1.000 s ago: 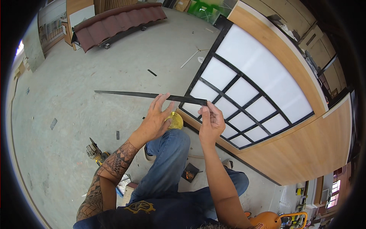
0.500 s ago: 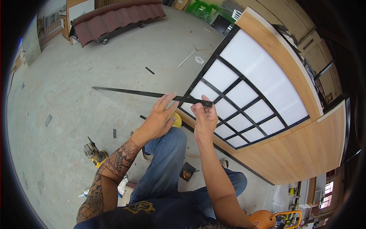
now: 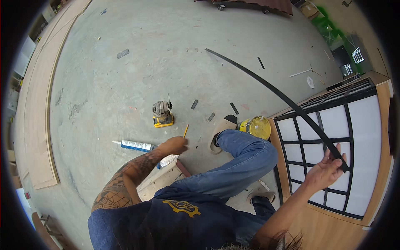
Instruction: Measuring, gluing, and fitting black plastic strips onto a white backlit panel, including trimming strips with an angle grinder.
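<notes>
My left hand point(image 3: 174, 145) is closed around a yellow pencil point(image 3: 186, 131), whose end sticks up out of the fist. It is beside a blue-and-white sealant cartridge point(image 3: 136, 146) on the floor. My right hand point(image 3: 326, 170) grips one end of a long, thin black strip point(image 3: 287, 99) between thumb and fingers. From there the strip rises and bends away to the far left over the floor. Behind the right hand stands a wood-framed panel point(image 3: 366, 166) with white panes and a black grid; the strip crosses in front of it.
A cordless power tool point(image 3: 162, 114) with a yellow base stands on the concrete floor. Short black offcuts point(image 3: 194, 103) lie scattered near it. A yellow bucket point(image 3: 255, 127) is by my knee. Long wooden boards point(image 3: 46, 158) line the left, and a wooden box point(image 3: 160, 183) is beside me.
My left hand has come off the strip and moved left and down, now holding a pencil. My right hand keeps the strip's end, farther right. The view has turned left.
</notes>
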Motion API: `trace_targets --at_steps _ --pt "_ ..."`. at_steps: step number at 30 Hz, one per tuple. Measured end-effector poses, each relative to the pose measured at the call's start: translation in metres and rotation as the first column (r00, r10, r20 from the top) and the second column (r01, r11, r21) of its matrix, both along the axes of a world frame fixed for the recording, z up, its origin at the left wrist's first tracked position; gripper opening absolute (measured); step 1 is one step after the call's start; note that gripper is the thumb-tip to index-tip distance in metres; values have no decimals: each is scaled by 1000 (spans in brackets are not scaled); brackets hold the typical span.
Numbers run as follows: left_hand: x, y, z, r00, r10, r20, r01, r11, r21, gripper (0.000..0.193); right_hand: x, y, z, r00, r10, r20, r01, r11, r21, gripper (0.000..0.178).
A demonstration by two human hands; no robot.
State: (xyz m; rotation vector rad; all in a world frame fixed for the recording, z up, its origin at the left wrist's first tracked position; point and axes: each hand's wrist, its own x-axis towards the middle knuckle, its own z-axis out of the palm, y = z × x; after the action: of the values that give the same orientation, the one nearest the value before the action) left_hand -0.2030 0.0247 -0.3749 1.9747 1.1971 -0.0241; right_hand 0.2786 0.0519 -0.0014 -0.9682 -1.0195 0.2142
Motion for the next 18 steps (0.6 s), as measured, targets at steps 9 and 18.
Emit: trace_targets --at_steps 9,18 --pt "-70 16 -83 337 920 202 -933 355 -60 93 -77 4 70 883 -108 456 11 978 210 44" --pt "-86 52 -70 209 853 478 -918 340 -206 51 -176 58 63 453 234 860 -366 929 -59 51"
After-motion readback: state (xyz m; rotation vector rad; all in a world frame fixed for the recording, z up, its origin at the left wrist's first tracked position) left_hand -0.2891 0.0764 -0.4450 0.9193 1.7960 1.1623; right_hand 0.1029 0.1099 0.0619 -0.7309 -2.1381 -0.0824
